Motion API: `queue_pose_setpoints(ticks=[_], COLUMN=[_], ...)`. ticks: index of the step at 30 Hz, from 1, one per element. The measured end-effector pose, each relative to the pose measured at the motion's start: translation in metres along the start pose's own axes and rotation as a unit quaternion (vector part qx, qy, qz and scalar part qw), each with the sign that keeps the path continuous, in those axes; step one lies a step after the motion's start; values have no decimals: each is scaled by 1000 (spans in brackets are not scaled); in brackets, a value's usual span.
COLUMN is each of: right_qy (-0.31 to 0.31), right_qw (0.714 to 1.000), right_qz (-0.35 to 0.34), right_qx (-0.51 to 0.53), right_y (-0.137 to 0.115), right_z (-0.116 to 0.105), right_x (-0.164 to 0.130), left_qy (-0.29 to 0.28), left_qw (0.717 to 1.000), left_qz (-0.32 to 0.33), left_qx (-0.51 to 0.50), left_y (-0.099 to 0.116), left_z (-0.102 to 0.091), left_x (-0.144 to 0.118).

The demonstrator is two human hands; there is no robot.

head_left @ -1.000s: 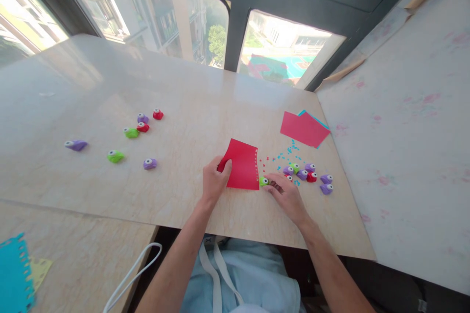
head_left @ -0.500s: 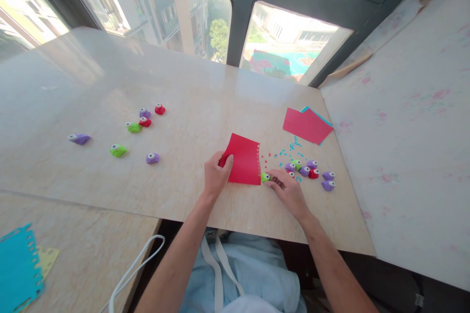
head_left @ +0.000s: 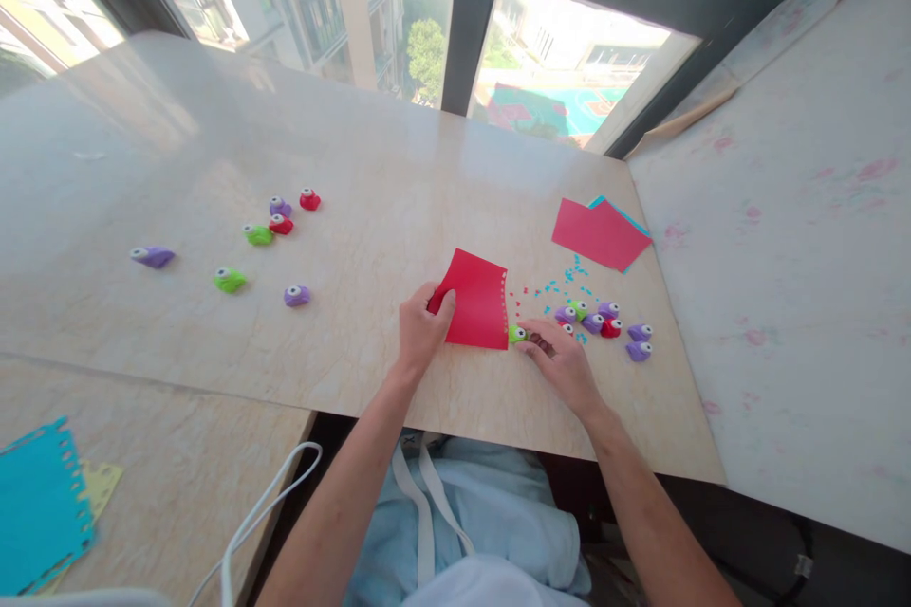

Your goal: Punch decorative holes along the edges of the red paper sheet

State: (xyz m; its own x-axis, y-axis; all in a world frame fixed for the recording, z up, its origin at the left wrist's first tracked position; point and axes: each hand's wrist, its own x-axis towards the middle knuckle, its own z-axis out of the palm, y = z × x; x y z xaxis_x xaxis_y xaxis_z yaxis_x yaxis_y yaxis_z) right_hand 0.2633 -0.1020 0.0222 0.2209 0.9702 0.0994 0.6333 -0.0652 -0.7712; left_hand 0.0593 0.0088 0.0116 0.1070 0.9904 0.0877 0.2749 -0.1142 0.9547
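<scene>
My left hand [head_left: 425,327] pinches the left edge of a red sheet of paper [head_left: 478,302], thumb on top. A row of small punched holes runs down the sheet's right edge. At the lower right corner of that edge sits a small green paper punch [head_left: 517,334], gripped in the fingers of my right hand [head_left: 561,362]. Whether the paper lies inside its slot is too small to tell. Several purple, green and red punches [head_left: 610,328] of the same kind lie just right of my right hand. Red and blue punched bits [head_left: 569,276] are scattered beyond it.
Red and blue sheets [head_left: 602,233] lie at the back right, beside the patterned wall. More punches [head_left: 230,280] are spread over the left of the table. A blue sheet with notched edges [head_left: 44,505] lies at the lower left, near a white cable [head_left: 265,514].
My hands, the red paper and the green punch keep nearly the same positions relative to each other. The whole view has shifted slightly.
</scene>
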Motion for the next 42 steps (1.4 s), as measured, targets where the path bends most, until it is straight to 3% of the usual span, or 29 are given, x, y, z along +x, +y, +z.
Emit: queue_pose_setpoints(ticks=[18,42], right_qy=[-10,0], right_qw=[1000,1000], right_qz=[1,3], right_qx=[11,19], right_y=[0,-1], right_z=[0,0], right_x=[-1,0], left_qy=[23,46], left_qw=[997,997], left_qz=[17,13], left_qx=[66,65], left_y=[-5,-3], left_z=[7,11], left_x=[-2,-12])
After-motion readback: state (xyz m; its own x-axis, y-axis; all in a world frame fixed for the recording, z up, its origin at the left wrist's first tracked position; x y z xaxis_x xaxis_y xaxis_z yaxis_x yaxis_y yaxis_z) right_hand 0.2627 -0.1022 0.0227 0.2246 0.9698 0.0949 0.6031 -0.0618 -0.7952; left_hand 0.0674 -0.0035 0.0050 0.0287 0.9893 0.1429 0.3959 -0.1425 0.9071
